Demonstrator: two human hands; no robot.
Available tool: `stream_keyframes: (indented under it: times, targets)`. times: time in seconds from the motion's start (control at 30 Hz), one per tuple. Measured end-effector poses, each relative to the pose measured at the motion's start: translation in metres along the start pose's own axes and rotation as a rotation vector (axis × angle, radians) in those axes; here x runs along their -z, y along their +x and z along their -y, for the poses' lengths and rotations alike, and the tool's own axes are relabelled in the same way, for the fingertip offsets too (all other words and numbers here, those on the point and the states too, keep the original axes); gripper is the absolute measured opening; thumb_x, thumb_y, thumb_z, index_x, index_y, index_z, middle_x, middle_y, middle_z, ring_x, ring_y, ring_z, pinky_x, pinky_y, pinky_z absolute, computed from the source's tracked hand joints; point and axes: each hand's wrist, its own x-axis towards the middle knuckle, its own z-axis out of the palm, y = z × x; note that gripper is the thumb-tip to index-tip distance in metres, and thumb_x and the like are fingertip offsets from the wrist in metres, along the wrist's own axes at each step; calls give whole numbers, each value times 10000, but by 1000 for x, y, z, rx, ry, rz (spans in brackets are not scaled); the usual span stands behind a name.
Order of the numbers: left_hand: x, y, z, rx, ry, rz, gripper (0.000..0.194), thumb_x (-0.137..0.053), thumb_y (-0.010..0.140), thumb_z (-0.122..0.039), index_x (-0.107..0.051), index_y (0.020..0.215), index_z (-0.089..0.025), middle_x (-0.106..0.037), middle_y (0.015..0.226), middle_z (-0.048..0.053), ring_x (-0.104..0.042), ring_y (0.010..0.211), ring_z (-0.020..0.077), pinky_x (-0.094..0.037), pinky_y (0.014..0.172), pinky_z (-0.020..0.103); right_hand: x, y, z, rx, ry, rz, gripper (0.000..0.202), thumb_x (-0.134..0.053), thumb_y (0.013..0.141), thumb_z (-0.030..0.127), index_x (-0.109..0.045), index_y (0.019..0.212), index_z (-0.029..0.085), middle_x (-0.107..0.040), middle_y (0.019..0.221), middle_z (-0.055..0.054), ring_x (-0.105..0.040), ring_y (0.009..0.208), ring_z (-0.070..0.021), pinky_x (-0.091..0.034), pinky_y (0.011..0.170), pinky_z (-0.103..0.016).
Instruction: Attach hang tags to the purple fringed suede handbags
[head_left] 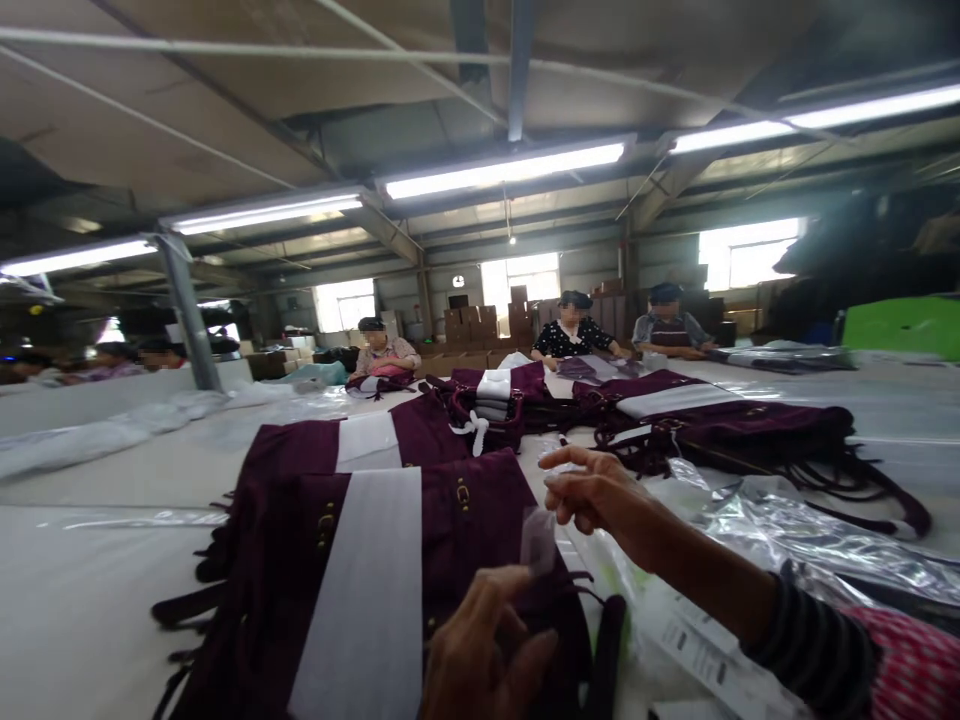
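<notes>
My right hand (600,495) reaches in from the right, its fingers bent and the fingertips at the upper edge of a small clear plastic packet (538,540). Low in the middle is my left hand (484,640), with curled fingers and the thumb apart from the index finger. That index fingertip is close to the packet's lower end; whether it touches is unclear. Beneath both hands lies a dark purple bag (472,530) with brass-coloured fittings. A wide white paper band (367,590) crosses it. The bag's dark strap (607,640) hangs down by my left hand.
More banded purple bags lie behind (285,445) and at right (750,430). Clear plastic bags (795,530) and printed white labels (697,650) spread beside my right arm. Several people sit across the white table (67,570). A green panel (900,328) stands far right.
</notes>
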Motion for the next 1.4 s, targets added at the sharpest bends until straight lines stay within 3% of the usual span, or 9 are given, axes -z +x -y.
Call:
stream_keyframes:
  times: [0.1,0.23,0.53,0.83,1.0,1.13,1.23,1.3,1.4]
  targets:
    - [7,3,-26,262,-258,-45,334,-664,875,-338,-643,1178,-199,-721,965,47,-625,666,128,-458,547,202,-27,-41,-4,-14,92,96,350,-723,703,301,-588,993,160,-678,678,-3,-592,510,-113,-341,400,-171]
    - [8,-13,-47,384,-589,-3,299,-701,844,-401,-701,980,-135,-744,819,58,-629,623,135,-456,554,212,-43,-79,-14,-66,178,171,320,-734,712,316,-623,961,149,-646,638,26,-556,495,-90,-389,440,-179]
    - [23,-59,-60,510,-639,16,331,-769,794,-429,-693,840,-111,-686,651,13,-586,546,95,-404,530,188,-45,-127,-17,-157,360,321,267,-740,764,287,-661,953,116,-737,837,-79,-682,661,-145,-468,520,-196]
    - [27,-69,-47,467,-465,6,293,-689,857,-422,-695,811,-132,-694,685,23,-584,567,107,-412,554,214,-41,-127,-34,-135,293,222,245,-695,748,256,-705,947,113,-743,850,-93,-693,748,-180,-457,537,-210]
    - [52,-46,-51,387,-305,-47,264,-656,883,-415,-707,853,-158,-699,715,7,-568,552,90,-382,524,202,-40,-118,-27,-68,-23,236,203,-649,769,258,-737,901,132,-684,684,-25,-550,571,-115,-383,516,-225]
    - [61,-23,-54,370,-314,65,296,-661,877,-441,-682,829,-150,-653,652,-16,-525,496,76,-357,481,194,-40,-107,-15,121,-157,216,183,-714,778,274,-745,926,170,-695,833,-20,-597,754,-146,-436,659,-250]
    - [61,-10,-60,346,-331,140,297,-654,883,-436,-675,819,-147,-606,605,-34,-484,478,68,-335,463,190,-41,-101,-11,199,-98,305,218,-750,787,310,-740,961,180,-706,920,-29,-612,831,-159,-447,720,-258]
    - [62,-3,-65,317,-335,129,269,-650,887,-402,-679,818,-143,-609,620,-32,-494,502,69,-346,481,191,-42,-98,-12,174,23,358,197,-727,820,337,-725,903,158,-695,819,-23,-601,744,-138,-440,685,-250]
    - [62,2,-68,321,-347,72,244,-666,872,-381,-678,826,-141,-637,655,-21,-518,523,74,-357,504,199,-39,-97,-13,108,93,314,245,-720,829,380,-690,816,138,-638,655,2,-547,590,-107,-407,586,-234]
